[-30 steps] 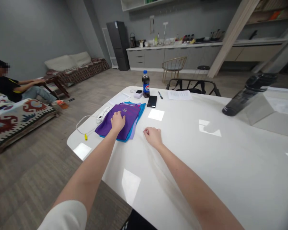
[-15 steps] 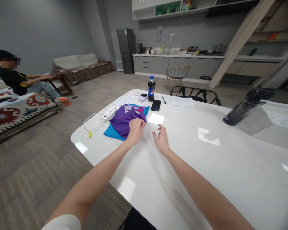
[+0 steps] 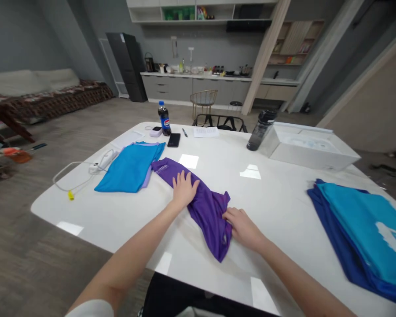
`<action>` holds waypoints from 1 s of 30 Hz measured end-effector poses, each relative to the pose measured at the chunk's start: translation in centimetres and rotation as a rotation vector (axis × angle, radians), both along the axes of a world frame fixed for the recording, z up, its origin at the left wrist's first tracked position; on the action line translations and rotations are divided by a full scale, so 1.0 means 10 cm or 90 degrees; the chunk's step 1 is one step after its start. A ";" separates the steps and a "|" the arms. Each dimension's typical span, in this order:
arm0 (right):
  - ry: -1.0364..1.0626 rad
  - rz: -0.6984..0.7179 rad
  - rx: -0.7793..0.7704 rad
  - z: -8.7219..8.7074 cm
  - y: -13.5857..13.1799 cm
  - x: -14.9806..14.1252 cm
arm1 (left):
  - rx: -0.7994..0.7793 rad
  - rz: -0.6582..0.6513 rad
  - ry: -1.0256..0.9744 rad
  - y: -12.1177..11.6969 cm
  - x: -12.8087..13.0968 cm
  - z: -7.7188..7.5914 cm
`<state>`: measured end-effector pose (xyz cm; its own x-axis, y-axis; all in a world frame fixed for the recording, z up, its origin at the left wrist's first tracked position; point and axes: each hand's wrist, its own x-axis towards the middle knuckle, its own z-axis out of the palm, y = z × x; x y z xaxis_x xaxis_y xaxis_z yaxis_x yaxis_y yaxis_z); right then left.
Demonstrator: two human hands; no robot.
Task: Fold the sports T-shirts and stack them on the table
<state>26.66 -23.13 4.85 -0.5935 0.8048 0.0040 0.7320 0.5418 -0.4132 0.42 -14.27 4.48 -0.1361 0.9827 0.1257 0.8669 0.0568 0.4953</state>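
A crumpled purple garment (image 3: 207,210) lies slantwise across the white table (image 3: 128,215), with small pale print near its far end. Flat on its middle rests my left hand (image 3: 184,189), fingers spread. My right hand (image 3: 240,223) has its fingers curled onto the garment's right edge, close to its near end. To the left, a folded blue cloth (image 3: 128,168) lies over a lilac one, touching or almost touching the purple garment's far end. Another stack of folded garments, turquoise (image 3: 359,215) over dark blue (image 3: 333,242), sits at the right.
Along the table's far side stand a cola bottle (image 3: 164,121), a phone (image 3: 174,140), a pen (image 3: 185,132) and printed paper (image 3: 206,132). A dark drink bottle (image 3: 260,130) leans against a white box (image 3: 310,154). A power strip (image 3: 103,162) with a cable lies at left.
The purple garment has come off the blue cloth, toward me and to the right. My left hand has opened flat on it; my right hand now grips its edge. The view has turned right.
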 end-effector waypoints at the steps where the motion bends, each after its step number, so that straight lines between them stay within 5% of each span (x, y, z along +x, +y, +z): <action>1: -0.015 -0.008 0.005 0.01 -0.14 0.06 | -0.047 -0.013 0.027 0.08 0.08 -0.06; 8: -0.082 -0.052 0.062 0.01 -0.82 0.30 | -0.111 -0.226 0.092 0.47 1.13 -0.23; 16: -0.070 -0.146 0.077 -0.01 -1.15 0.55 | -0.042 -0.493 -0.103 0.58 2.30 -0.18; 24: 0.045 -0.210 0.019 0.17 -1.08 0.74 | -0.005 -0.267 -0.274 0.49 2.57 -0.02; 27: 0.074 -0.266 0.000 0.26 -0.93 0.84 | -0.024 -0.194 -0.369 0.73 2.39 0.13; 30: 0.114 -0.301 -0.007 0.34 -0.81 0.89 | -0.022 -0.121 -0.529 0.95 1.90 0.24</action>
